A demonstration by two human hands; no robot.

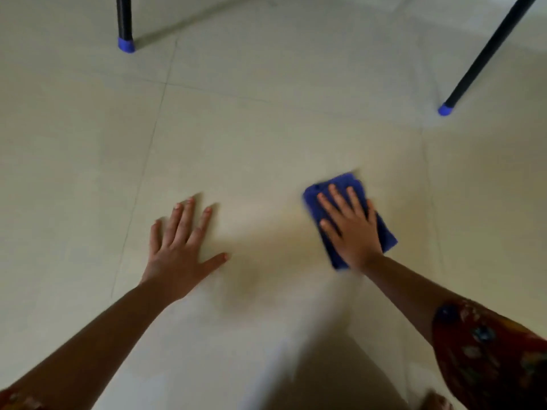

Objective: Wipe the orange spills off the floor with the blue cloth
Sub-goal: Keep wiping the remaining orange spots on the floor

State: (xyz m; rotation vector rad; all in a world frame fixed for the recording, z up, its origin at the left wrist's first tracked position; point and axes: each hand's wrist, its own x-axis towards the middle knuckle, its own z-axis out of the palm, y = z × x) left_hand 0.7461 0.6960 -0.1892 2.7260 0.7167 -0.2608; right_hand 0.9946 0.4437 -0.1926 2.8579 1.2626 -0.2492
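Right hand (352,229) flat on blue cloth (387,235), floor (266,128)

- Pale beige tiled floor (266,128), crossed by thin grout lines.
- Folded blue terry cloth (388,236), flat on a tile right of centre.
- Left hand (177,253), flat on the tile with fingers spread, well apart from the cloth.
- Two black furniture legs with blue caps, one at far left (125,25) and one at far right (485,54).

Pale tiled floor (266,119), two black furniture legs (485,57), blue caps (126,45)
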